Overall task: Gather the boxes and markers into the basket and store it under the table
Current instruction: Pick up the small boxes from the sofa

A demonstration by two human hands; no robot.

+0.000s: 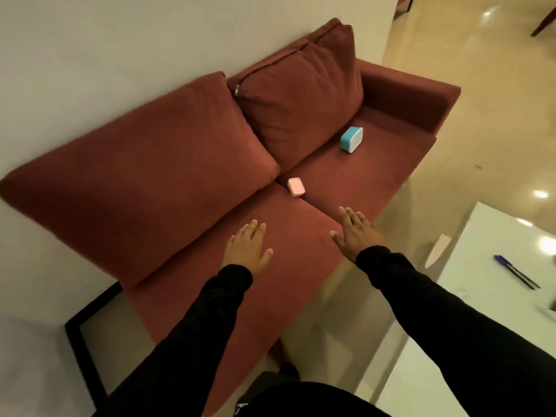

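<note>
A small pink box (296, 186) lies on the red sofa seat (346, 173), at the seam between the two seat cushions. Farther along the seat a blue and white box (351, 139) stands near the armrest. My left hand (248, 249) hovers flat over the near seat cushion, fingers apart and holding nothing. To its right, my right hand (356, 231) reaches out, also spread and bare, a short way below the pink box. Two markers (516, 271), one with a blue cap, lie on the white table (469, 326) at the right. No basket is in view.
Two large red back cushions (168, 164) lean against the wall. A black-framed low table (87, 332) stands at the sofa's left end. Glossy beige floor (481, 115) runs between the sofa and the white table. A dark chair leg (541, 22) shows at the top right.
</note>
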